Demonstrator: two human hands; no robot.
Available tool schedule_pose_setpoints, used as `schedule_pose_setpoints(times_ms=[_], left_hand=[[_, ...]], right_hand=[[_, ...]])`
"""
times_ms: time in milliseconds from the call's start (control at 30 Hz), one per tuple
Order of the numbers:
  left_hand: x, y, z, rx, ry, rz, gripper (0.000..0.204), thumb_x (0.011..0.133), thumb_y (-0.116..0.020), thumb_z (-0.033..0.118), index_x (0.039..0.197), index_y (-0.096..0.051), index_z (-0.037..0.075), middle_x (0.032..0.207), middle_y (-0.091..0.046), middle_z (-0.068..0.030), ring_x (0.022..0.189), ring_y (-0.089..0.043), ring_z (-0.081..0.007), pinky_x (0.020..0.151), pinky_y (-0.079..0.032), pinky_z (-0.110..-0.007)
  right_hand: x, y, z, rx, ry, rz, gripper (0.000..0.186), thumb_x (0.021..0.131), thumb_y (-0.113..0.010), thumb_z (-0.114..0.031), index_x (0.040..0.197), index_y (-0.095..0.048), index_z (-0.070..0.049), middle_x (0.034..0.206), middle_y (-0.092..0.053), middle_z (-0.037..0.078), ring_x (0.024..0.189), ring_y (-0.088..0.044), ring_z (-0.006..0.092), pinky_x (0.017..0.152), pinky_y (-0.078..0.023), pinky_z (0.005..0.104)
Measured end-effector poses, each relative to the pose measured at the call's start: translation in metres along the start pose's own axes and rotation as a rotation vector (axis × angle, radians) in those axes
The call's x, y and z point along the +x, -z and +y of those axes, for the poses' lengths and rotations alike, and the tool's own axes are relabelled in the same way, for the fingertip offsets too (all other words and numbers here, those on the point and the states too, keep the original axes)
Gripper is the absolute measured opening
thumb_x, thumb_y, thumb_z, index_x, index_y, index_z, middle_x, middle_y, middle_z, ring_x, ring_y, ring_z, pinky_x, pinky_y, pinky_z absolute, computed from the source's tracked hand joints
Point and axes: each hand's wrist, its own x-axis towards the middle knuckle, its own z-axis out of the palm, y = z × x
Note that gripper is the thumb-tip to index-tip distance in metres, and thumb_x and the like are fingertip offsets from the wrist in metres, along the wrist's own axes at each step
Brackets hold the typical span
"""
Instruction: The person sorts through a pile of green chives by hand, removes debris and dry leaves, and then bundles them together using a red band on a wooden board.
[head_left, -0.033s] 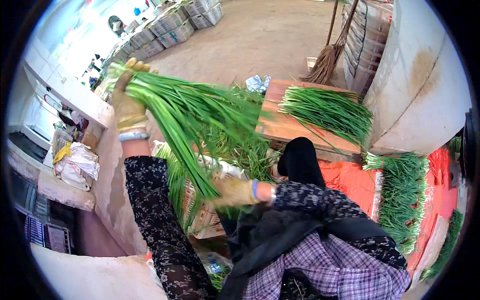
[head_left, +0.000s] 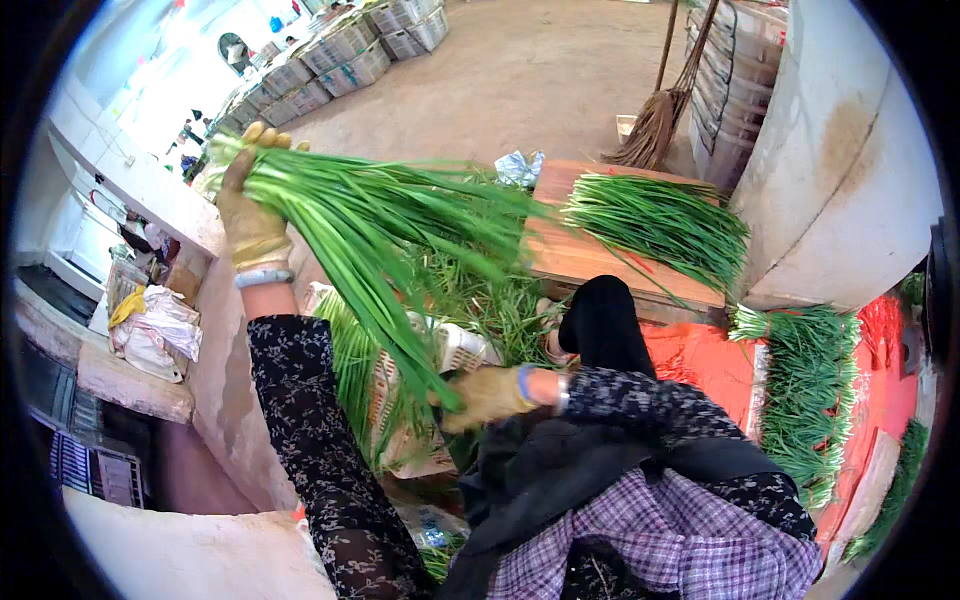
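My left hand [head_left: 252,205], in a soiled yellowish glove, is raised at the left and closed round the pale root ends of a bunch of garlic chives [head_left: 370,235]. The long green leaves fan out to the right and droop toward my lap. Close to the drooping leaf tips is my right hand [head_left: 490,397], gloved too; its fingers are smeared by motion, so their grip is unclear. Below the bunch stands a white plastic basket [head_left: 465,350] with more chives [head_left: 350,345] at its left side.
Tied chives lie on a wooden board [head_left: 560,245] at the right. More bunches [head_left: 800,400] rest on red sheeting [head_left: 700,365] beside a white wall [head_left: 850,150]. Loose leaves [head_left: 500,310] cover the ground ahead. A broom [head_left: 655,125] leans by stacked crates [head_left: 735,90].
My right hand has shifted slightly to the right, along with the drooping leaf tips. My left hand keeps its grip on the bunch, almost in the same place.
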Motion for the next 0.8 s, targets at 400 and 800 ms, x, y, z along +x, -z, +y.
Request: schedule_pose_setpoints(times_ms=[400,800], left_hand=[[-0.012,0.052,0.024,-0.040,-0.113,-0.125,0.043,0.088,-0.063,0.017,0.126,-0.054,0.000,0.110,-0.061,-0.0111,0.109,-0.056,-0.0278,0.110,-0.035,-0.058],[-0.049,-0.208,-0.058,0.287,-0.308,-0.046,0.019,0.092,-0.054,0.005,0.101,-0.069,-0.003,0.093,-0.071,-0.0118,0.085,-0.069,-0.0192,0.077,-0.060,-0.033]], right_hand=[[-0.105,0.041,0.024,-0.229,-0.317,0.439,0.054,0.091,-0.057,-0.044,0.130,-0.057,-0.005,0.108,-0.067,0.019,0.101,-0.065,0.0325,0.088,-0.050,0.0395],[-0.077,0.136,-0.092,-0.610,0.244,1.540,0.104,0.064,-0.084,-0.035,0.145,-0.029,0.001,0.125,-0.055,0.026,0.113,-0.057,0.0395,0.096,-0.047,0.0443]])
